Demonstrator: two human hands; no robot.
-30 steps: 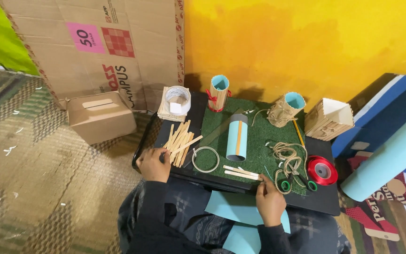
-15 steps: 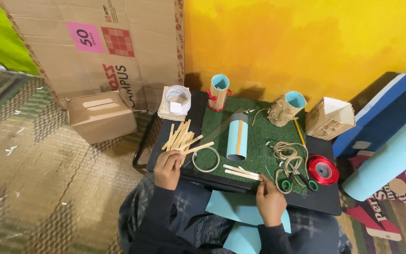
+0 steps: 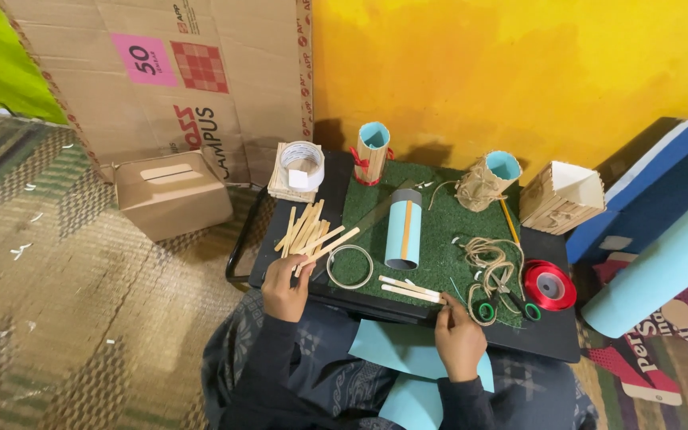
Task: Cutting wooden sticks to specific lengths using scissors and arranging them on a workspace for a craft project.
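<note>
Seen from above, the left hand (image 3: 287, 285) pinches one wooden stick (image 3: 330, 245), its long axis slanting away toward the blue tube (image 3: 404, 229). The right hand (image 3: 457, 338), nearer the tube's right, grips the ends of two sticks (image 3: 409, 289) on the bench (image 3: 535, 334).
</note>
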